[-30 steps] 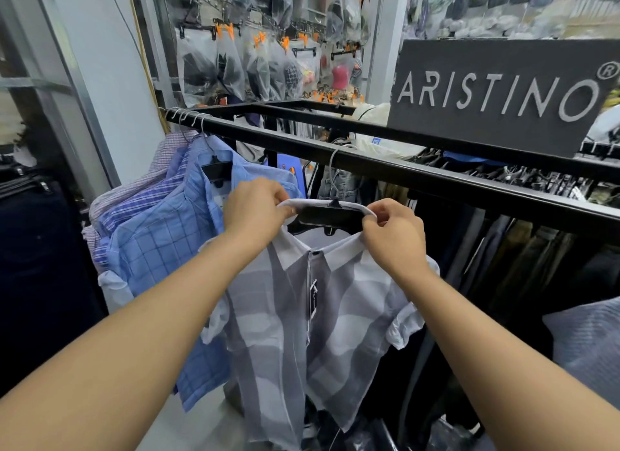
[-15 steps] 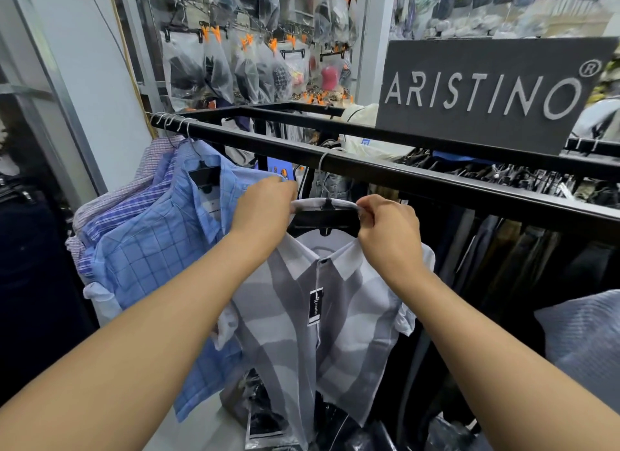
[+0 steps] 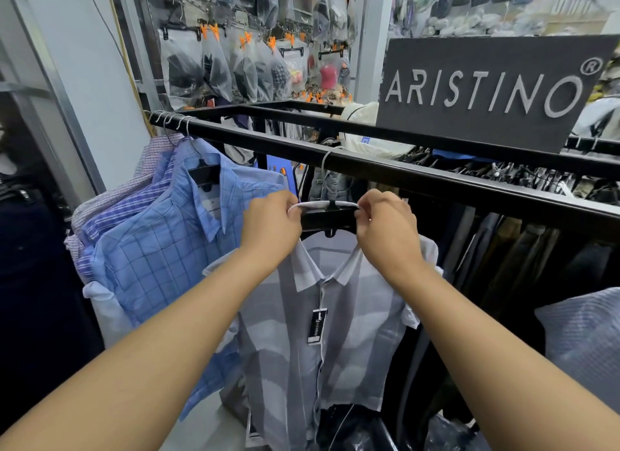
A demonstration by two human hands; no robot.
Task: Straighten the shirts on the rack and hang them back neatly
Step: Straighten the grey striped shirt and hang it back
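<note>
A person's left hand [image 3: 271, 225] and right hand [image 3: 385, 229] each pinch the collar of a grey-and-white striped shirt [image 3: 335, 333], hung on a black plastic hanger [image 3: 327, 220] just below the black metal rack rail [image 3: 419, 178]. Towards the rail's left end hang blue checked shirts [image 3: 161, 249]; behind it stands a dark lettered sign [image 3: 486, 91].

Two hands [image 3: 271, 229] [image 3: 385, 235], one grey shirt [image 3: 362, 333], three other shirts [image 3: 151, 155] [image 3: 134, 209] [image 3: 161, 259], one rack [image 3: 419, 178], one sign [image 3: 486, 91].

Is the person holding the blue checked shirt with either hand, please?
No, the left hand and the right hand both grip the grey striped shirt at its collar, while the blue checked shirt hangs to its left.
</note>
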